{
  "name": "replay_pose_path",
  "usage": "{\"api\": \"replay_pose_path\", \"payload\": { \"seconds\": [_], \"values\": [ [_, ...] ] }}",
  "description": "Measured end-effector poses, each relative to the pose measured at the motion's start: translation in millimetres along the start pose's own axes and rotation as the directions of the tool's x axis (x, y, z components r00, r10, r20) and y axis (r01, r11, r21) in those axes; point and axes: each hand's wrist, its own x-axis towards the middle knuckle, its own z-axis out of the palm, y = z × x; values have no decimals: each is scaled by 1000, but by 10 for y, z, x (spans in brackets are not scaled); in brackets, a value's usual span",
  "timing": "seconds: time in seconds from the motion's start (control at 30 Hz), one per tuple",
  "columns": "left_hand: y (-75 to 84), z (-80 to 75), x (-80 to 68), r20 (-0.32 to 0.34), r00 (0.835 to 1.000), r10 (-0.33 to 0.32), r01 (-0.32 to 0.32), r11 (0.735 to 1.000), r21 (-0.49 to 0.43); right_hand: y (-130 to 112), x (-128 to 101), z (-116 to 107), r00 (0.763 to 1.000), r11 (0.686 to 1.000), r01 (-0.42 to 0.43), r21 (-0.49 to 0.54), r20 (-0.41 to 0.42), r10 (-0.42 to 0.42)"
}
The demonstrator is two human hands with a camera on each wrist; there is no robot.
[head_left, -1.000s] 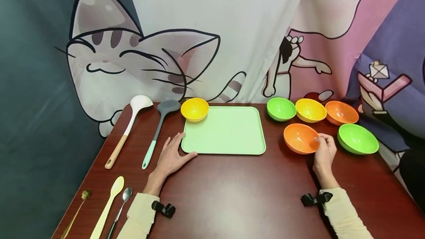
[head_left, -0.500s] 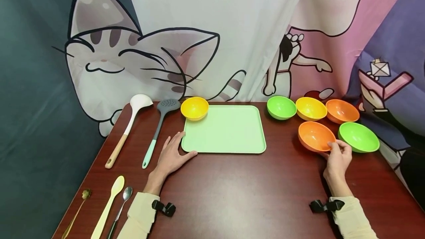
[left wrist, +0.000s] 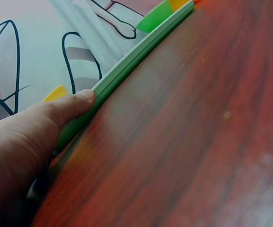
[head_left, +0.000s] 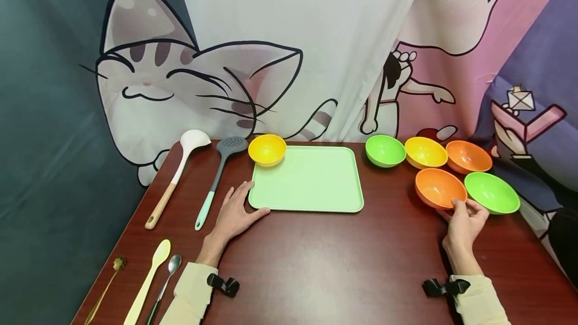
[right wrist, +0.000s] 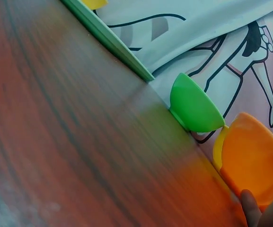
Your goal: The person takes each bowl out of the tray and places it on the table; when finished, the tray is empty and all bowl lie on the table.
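Observation:
My right hand [head_left: 465, 227] pinches the near right rim of an orange bowl [head_left: 437, 187], thumb at the rim, in the right row of bowls. In the right wrist view this orange bowl [right wrist: 254, 158] fills the right edge, with only fingertip parts of the hand showing. My left hand [head_left: 235, 217] lies spread at the front left corner of a light green tray [head_left: 311, 184]. Its thumb touches the tray's front edge, as the left wrist view shows with the tray [left wrist: 127, 68] standing beyond the thumb. A yellow bowl [head_left: 267, 150] sits on the tray's back left corner.
Behind the held bowl stand a green bowl [head_left: 385, 151], a yellow bowl [head_left: 426, 153] and another orange bowl [head_left: 468, 157]. A larger green bowl [head_left: 492, 193] is at right. Left lie a white ladle [head_left: 180, 169], a grey skimmer [head_left: 221, 169] and several spoons, including a pale yellow one [head_left: 151, 275].
My right hand has moved to the right with the orange bowl, bringing it beside the larger green bowl; it slowed over the last half second. The left hand stays at the tray corner.

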Motion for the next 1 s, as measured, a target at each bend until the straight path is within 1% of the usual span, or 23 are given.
{"api": "replay_pose_path", "payload": {
  "seconds": [0.2,0.3,0.47,0.8,1.0],
  "values": [
    [10,-9,8,-5,1000,13,-13,1000,0,-8,13,9,1000,1000,10,-25,1,-10],
    [8,-9,7,-4,1000,11,-11,1000,-6,-23,22,22,1000,1000,1,-28,-6,-1],
    [7,-18,14,-12,1000,13,-13,1000,-13,-45,32,49,1000,1000,-1,4,-3,1],
    [-3,-22,25,-1,1000,12,-12,1000,-1,-19,37,41,1000,998,-6,55,12,5],
    [7,-14,1,6,1000,13,-13,1000,-2,-19,6,6,1000,999,-14,35,9,14]
  ]
}}
